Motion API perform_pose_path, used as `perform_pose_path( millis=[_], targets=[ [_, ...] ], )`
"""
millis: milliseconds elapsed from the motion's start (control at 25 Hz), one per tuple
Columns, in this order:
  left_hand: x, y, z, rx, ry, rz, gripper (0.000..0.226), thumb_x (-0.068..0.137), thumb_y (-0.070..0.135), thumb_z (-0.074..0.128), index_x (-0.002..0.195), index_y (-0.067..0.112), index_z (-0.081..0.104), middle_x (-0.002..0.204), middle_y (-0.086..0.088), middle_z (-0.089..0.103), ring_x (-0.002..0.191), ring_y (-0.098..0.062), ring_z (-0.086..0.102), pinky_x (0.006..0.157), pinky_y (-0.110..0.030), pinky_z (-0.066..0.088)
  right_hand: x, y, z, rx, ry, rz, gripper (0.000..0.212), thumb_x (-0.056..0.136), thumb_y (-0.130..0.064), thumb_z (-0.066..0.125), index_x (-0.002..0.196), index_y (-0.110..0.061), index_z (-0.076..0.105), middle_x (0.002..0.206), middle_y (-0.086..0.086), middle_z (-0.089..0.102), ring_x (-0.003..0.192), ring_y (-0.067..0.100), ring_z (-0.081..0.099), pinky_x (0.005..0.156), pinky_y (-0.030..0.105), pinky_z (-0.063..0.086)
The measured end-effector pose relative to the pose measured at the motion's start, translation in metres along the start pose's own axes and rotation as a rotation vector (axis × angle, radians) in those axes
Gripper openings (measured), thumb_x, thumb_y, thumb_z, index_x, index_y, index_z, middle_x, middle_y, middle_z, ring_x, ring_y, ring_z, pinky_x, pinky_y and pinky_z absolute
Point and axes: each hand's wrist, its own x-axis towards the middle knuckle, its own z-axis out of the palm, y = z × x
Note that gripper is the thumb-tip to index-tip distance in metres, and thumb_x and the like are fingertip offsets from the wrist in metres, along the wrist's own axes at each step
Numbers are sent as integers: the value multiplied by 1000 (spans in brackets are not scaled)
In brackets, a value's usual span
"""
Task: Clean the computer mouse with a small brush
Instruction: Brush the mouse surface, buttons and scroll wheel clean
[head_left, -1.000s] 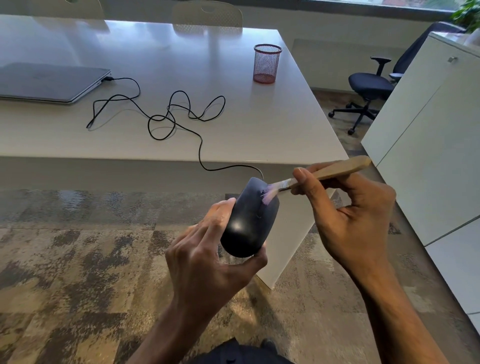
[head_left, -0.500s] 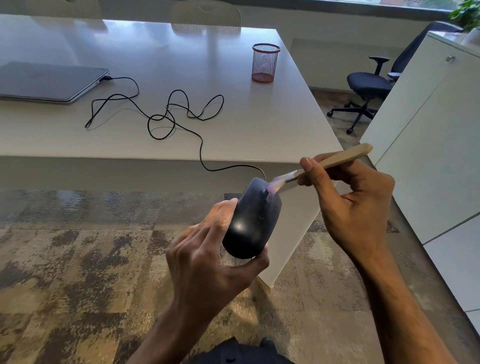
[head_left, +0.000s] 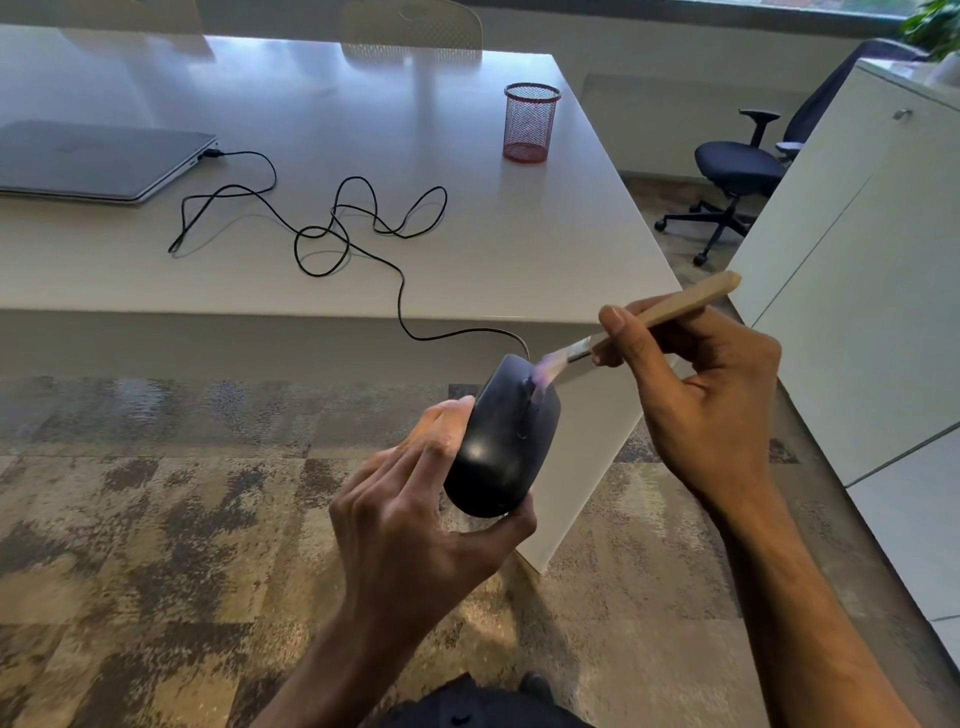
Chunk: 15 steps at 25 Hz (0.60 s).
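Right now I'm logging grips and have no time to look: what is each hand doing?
Left hand: grips the black mouse, held off the table.
Right hand: pinches the small brush, bristles on the mouse's front.

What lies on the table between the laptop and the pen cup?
In the head view, only the mouse's black cable, looped on the table, lies between the laptop and the pen cup.

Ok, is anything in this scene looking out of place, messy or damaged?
Only the mouse cable: it lies in loose tangled loops on the white table between the closed laptop and the black mouse. Otherwise nothing stands out. The left hand holds the mouse and the right hand holds the brush; no damage or spills show.
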Motion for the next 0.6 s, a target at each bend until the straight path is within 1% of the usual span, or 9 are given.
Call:
perform_pose_path(
  millis=[80, 120, 240, 320, 400, 480, 520, 600],
  targets=[
    [1, 0, 0, 4, -3, 5, 66, 64, 47, 80, 114, 7, 66, 97, -1, 72, 79, -11, 68, 68, -30, 54, -1, 2, 2, 8, 47, 1, 10, 95, -31, 63, 92, -24, 68, 80, -28, 67, 75, -3, 71, 70, 20, 58],
    [1, 0, 1, 4, -2, 7, 66, 64, 48, 80, 115, 7, 65, 97, 0, 72, 80, -11, 68, 68, -30, 54, -2, 2, 2, 62, 60, -5, 10, 95, -32, 63, 91, -25, 69, 78, -29, 67, 75, -1, 72, 71, 20, 57],
    [1, -1, 1, -2, 9, -8, 66, 64, 48, 79, 115, 8, 65, 100, 0, 72, 80, -11, 68, 67, -32, 54, -7, 3, 2, 268, 1, -7, 13, 97, -25, 61, 87, -25, 70, 79, -19, 70, 71, 8, 72, 70, 25, 58],
    [1, -2, 0, -6, 9, -31, 67, 63, 48, 80, 116, 9, 65, 102, 2, 71, 79, -11, 68, 67, -31, 55, -6, 8, 3, 224, -26, 63, 15, 97, -21, 60, 86, -21, 70, 76, -13, 71, 70, 9, 71, 70, 30, 59],
    [1, -2, 0, -7, 3, -41, 68, 62, 49, 79, 115, 9, 66, 100, 2, 72, 77, -12, 68, 65, -31, 55, -4, 12, 5, 121, 21, 123, 15, 98, -19, 59, 86, -18, 68, 73, -12, 70, 71, 7, 71, 72, 33, 60],
    [2, -2, 1, -14, 0, -37, 66, 63, 49, 78, 114, 9, 66, 97, 1, 72, 76, -13, 68, 65, -32, 55, -4, 10, 5, 159, 42, 119, 14, 99, -19, 57, 89, -20, 67, 74, -15, 70, 72, 5, 70, 72, 28, 59],
    [3, -2, 1, -21, 3, -36, 66, 64, 50, 77, 115, 9, 65, 97, 1, 72, 76, -13, 68, 65, -33, 55, -4, 7, 4, 222, 14, 97, 15, 99, -19, 56, 90, -21, 67, 76, -16, 70, 72, 6, 70, 71, 25, 58],
    [4, -2, 1, -35, 13, -36, 68, 65, 51, 76, 118, 10, 63, 103, 4, 70, 80, -11, 67, 68, -31, 55, -6, 2, 3, 346, -90, 75, 17, 100, -18, 53, 91, -20, 68, 77, -14, 70, 70, 8, 69, 68, 25, 57]
  ],
)
